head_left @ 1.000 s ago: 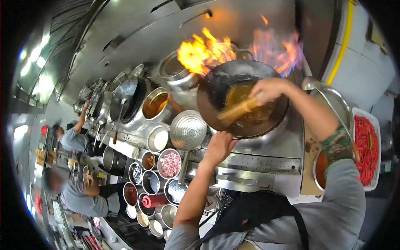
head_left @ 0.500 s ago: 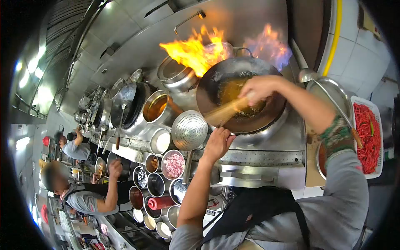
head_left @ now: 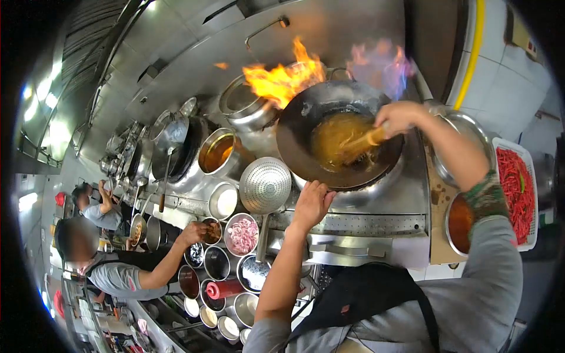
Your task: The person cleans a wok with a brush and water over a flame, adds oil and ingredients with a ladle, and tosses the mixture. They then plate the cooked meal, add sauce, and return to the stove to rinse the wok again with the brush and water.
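My right hand (head_left: 400, 119) is closed round the handle of a bamboo wok brush (head_left: 359, 146), its bristles down in the brownish liquid. The big dark wok (head_left: 297, 132) sits tilted over the burner. My left hand (head_left: 315, 203) is closed at the wok's near rim, its fingertips partly hidden against the edge. Left of the wok, a perforated strainer (head_left: 265, 185) lies with its handle toward me, close to my left forearm.
Flames (head_left: 285, 79) rise behind the wok. A pot of orange-brown liquid (head_left: 219, 154) stands left. A bowl of sliced pink food (head_left: 242, 234) sits among several containers. A co-worker's hand (head_left: 193, 232) reaches to a small bowl. Red chillies (head_left: 515, 188) fill a white basket at right.
My right hand has moved right and swung the brush from the wok's near-left rim into the liquid. The co-worker's hand has moved toward the small bowl. My left hand stays at the rim.
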`<state>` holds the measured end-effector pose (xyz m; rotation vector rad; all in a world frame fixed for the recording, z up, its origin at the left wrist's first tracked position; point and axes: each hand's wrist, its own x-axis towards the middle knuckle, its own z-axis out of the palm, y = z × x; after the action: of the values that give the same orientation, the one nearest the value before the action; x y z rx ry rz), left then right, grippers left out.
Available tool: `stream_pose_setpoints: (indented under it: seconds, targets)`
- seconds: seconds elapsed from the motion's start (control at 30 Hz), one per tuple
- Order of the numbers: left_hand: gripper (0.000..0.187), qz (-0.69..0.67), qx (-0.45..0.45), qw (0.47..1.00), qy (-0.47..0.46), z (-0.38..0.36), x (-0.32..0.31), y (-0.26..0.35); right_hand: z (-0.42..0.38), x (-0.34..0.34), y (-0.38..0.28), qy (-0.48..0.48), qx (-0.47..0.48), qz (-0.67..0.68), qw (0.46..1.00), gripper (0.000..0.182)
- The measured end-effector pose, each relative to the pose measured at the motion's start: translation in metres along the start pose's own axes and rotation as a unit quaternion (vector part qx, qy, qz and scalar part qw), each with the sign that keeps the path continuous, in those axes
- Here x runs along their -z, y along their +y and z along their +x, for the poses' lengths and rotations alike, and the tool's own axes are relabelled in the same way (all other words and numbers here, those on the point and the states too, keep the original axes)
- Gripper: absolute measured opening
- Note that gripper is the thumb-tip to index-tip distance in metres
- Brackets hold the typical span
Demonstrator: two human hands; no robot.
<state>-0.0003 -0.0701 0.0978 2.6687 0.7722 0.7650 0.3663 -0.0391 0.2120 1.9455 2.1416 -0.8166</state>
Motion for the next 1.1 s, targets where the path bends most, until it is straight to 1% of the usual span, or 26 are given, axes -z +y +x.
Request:
stream_pose_setpoints:
  seconds: [0.03, 0.07, 0.1, 0.13, 0.2, 0.23, 0.27, 0.3, 0.4, 0.43, 0.47, 0.53, 0.6, 0.63, 0.67, 0.73, 0.77, 0.8, 0.83, 0.87, 0.9, 0.93, 0.97, 1.0, 1.03, 1.1]
  targets:
    - [0.018, 0.001, -0.002, 1.0, 0.005, 0.003, -0.001, 0.002, 0.027, -0.021, -0.004, 0.096, 0.068, -0.052, 0.992, 0.047]
    - [0.018, 0.003, -0.004, 1.0, 0.011, 0.003, 0.0, 0.004, 0.048, -0.036, -0.023, 0.151, 0.073, -0.058, 0.984, 0.044]
    - [0.017, 0.006, -0.004, 1.0, 0.016, 0.001, 0.0, 0.006, 0.043, -0.046, -0.061, 0.177, 0.033, 0.0, 0.984, 0.04]
    - [0.017, 0.008, -0.001, 1.0, 0.01, 0.0, 0.0, 0.006, 0.053, -0.064, -0.073, 0.225, 0.046, 0.002, 0.973, 0.04]
    - [0.015, 0.011, 0.008, 1.0, 0.0, -0.001, -0.002, 0.007, 0.035, -0.058, -0.086, 0.195, 0.045, -0.045, 0.979, 0.043]
    - [0.015, 0.021, 0.022, 0.999, 0.011, -0.002, 0.0, 0.016, 0.024, -0.046, -0.08, 0.157, 0.031, -0.062, 0.985, 0.041]
    - [0.016, 0.01, -0.028, 0.999, 0.04, -0.002, -0.002, 0.016, 0.013, -0.032, -0.068, 0.119, 0.016, -0.08, 0.99, 0.04]
    - [0.016, 0.011, -0.019, 0.999, 0.039, 0.001, -0.005, 0.017, 0.007, -0.023, -0.058, 0.129, -0.004, -0.064, 0.99, 0.034]
    - [0.016, 0.014, 0.013, 0.999, 0.03, 0.003, -0.006, 0.024, 0.072, -0.045, -0.051, 0.213, -0.092, -0.049, 0.972, 0.033]
    - [0.016, 0.016, 0.026, 0.999, 0.024, 0.001, -0.007, 0.027, 0.077, -0.054, -0.063, 0.268, -0.072, -0.002, 0.961, 0.037]
    - [0.016, 0.007, 0.024, 0.999, 0.028, 0.002, -0.006, 0.028, 0.09, -0.063, -0.065, 0.275, -0.048, -0.046, 0.959, 0.041]
    - [0.016, -0.007, 0.021, 0.999, 0.027, 0.0, -0.002, 0.028, 0.062, -0.063, -0.074, 0.233, -0.022, -0.037, 0.972, 0.041]
    - [0.016, -0.007, -0.003, 0.999, 0.038, 0.001, -0.003, 0.024, 0.048, -0.05, -0.045, 0.18, 0.023, -0.073, 0.981, 0.04]
    - [0.016, -0.004, -0.017, 0.999, 0.052, 0.004, -0.007, 0.021, 0.052, -0.041, -0.029, 0.182, 0.031, -0.086, 0.979, 0.039]
    - [0.016, -0.003, -0.029, 0.998, 0.058, 0.0, -0.011, 0.021, 0.065, -0.049, -0.028, 0.211, 0.009, -0.042, 0.976, 0.039]
    - [0.016, 0.001, -0.01, 0.999, 0.043, -0.002, -0.011, 0.023, 0.072, -0.048, -0.056, 0.278, -0.047, 0.051, 0.958, 0.039]
    - [0.016, 0.003, 0.0, 0.999, 0.037, -0.001, -0.011, 0.025, 0.096, -0.061, -0.058, 0.284, -0.068, 0.073, 0.954, 0.038]
    - [0.016, 0.005, -0.006, 0.999, 0.043, 0.001, -0.009, 0.025, 0.094, -0.07, -0.076, 0.308, -0.073, 0.073, 0.946, 0.036]
    - [0.016, 0.004, -0.01, 0.999, 0.047, 0.002, -0.009, 0.026, 0.082, -0.077, -0.091, 0.305, -0.016, 0.073, 0.95, 0.036]
    - [0.016, 0.002, -0.011, 0.999, 0.052, 0.0, -0.009, 0.028, 0.066, -0.082, -0.101, 0.264, 0.0, 0.087, 0.961, 0.038]
    - [0.015, 0.0, 0.005, 0.999, 0.052, 0.0, -0.008, 0.03, 0.047, -0.087, -0.108, 0.223, 0.028, 0.02, 0.974, 0.039]
    - [0.015, -0.007, 0.011, 0.999, 0.051, 0.001, -0.006, 0.033, 0.019, -0.088, -0.112, 0.155, 0.02, -0.013, 0.988, 0.037]
    - [0.014, -0.013, 0.017, 0.998, 0.051, 0.001, -0.004, 0.036, -0.036, -0.079, -0.119, 0.163, 0.043, -0.024, 0.985, 0.036]
    - [0.014, -0.018, 0.026, 0.998, 0.05, -0.001, -0.003, 0.037, -0.065, -0.069, -0.11, 0.135, 0.013, -0.045, 0.99, 0.036]
    - [0.015, -0.009, 0.016, 0.998, 0.064, -0.001, -0.01, 0.034, -0.085, -0.062, -0.097, 0.109, -0.017, -0.067, 0.992, 0.035]
    - [0.016, 0.0, 0.015, 0.997, 0.075, 0.002, -0.01, 0.035, -0.091, -0.042, -0.071, 0.125, -0.097, -0.087, 0.984, 0.025]
